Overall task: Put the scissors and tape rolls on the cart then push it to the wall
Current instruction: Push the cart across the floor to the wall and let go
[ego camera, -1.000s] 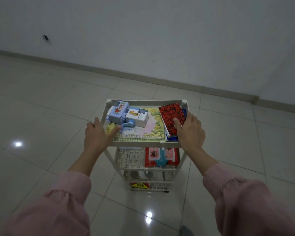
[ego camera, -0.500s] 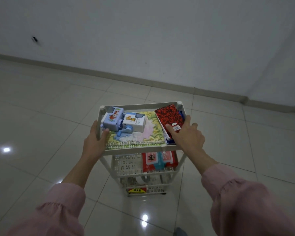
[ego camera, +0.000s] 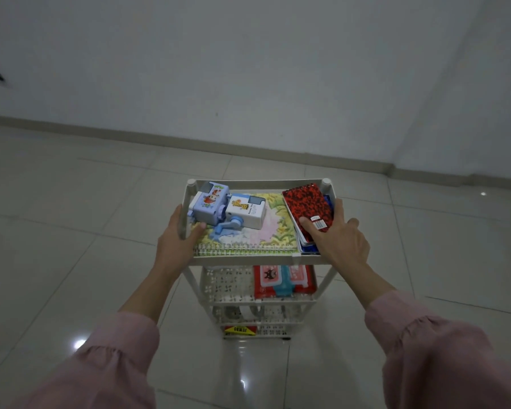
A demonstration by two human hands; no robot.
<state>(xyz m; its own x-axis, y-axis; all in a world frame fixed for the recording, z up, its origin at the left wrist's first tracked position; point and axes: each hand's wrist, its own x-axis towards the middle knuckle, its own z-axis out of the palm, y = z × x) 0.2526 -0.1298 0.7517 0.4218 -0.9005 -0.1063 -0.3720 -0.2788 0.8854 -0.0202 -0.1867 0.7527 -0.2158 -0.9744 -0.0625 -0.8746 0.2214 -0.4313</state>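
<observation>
A white plastic three-tier cart (ego camera: 248, 259) stands on the tiled floor in front of me. My left hand (ego camera: 176, 239) grips the left rim of its top tray, thumb inside. My right hand (ego camera: 338, 239) holds the right front corner, thumb resting on a red-and-black notebook (ego camera: 307, 206). The top tray also carries a spiral pad (ego camera: 248, 240) and two small printed boxes, a blue one (ego camera: 208, 206) and a white one (ego camera: 247, 209). Tape rolls (ego camera: 250, 312) show dimly through the lower tier's mesh. No scissors can be made out.
The white wall (ego camera: 248, 69) with its grey skirting (ego camera: 248, 149) runs across about two floor tiles beyond the cart. A second wall (ego camera: 484, 98) meets it in a corner at the right. A red wipes pack (ego camera: 283, 280) lies on the middle tier.
The cart has rolled forward with both hands on it, and the wall and skirting are nearer. My left hand shifted further along the side rim.
</observation>
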